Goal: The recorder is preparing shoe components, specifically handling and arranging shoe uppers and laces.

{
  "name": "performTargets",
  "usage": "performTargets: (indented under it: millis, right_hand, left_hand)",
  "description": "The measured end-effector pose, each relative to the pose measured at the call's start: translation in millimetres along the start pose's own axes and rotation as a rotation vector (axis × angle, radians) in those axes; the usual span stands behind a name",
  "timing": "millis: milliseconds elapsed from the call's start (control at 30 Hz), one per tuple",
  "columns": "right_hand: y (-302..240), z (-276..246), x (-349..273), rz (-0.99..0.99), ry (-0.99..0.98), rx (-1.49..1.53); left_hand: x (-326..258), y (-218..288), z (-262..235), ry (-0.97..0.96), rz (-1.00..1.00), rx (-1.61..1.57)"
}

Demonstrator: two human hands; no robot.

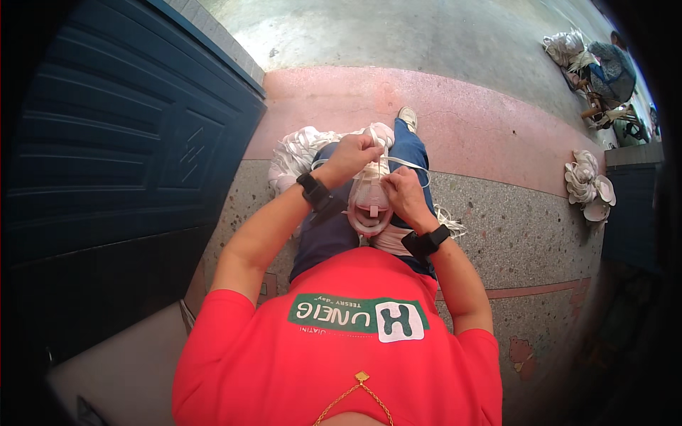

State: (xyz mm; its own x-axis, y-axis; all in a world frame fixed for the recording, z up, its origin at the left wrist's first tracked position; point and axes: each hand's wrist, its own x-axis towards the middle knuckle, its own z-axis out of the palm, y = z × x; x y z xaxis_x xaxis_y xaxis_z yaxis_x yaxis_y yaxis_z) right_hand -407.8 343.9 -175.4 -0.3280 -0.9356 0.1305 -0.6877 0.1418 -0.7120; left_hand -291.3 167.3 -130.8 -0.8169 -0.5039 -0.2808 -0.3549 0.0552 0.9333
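Note:
A pale pink and white sneaker [369,202] rests on my lap, its opening toward me and its toe pointing away. My left hand [353,155] pinches a white shoelace [410,165] above the shoe's front. My right hand [402,195] grips the lace at the shoe's right side, fingers closed against the upper. The lace loops out to the right of my hands. Both wrists wear black bands. My blue-trousered leg [406,145] stretches forward, ending in a white shoe [408,116].
A dark blue panelled door [121,149] fills the left. A heap of white shoes [297,153] lies by my left knee. More white shoes [588,183] sit at the right, with another person [609,71] seated far right beside further shoes. Speckled floor lies around me.

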Motion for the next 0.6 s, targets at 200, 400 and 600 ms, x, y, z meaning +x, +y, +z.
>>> performTargets:
  millis: [200,400,600]
  right_hand:
    - [-6,2,7,0.125,-0.037,0.109]
    - [-14,-1,14,0.219,-0.103,0.273]
    - [-11,-2,14,0.275,-0.139,0.286]
  left_hand:
    - [-13,-5,-5,0.060,0.087,0.170]
    - [-47,-20,-7,0.033,0.146,0.306]
    - [-45,-27,8,0.024,0.272,0.470]
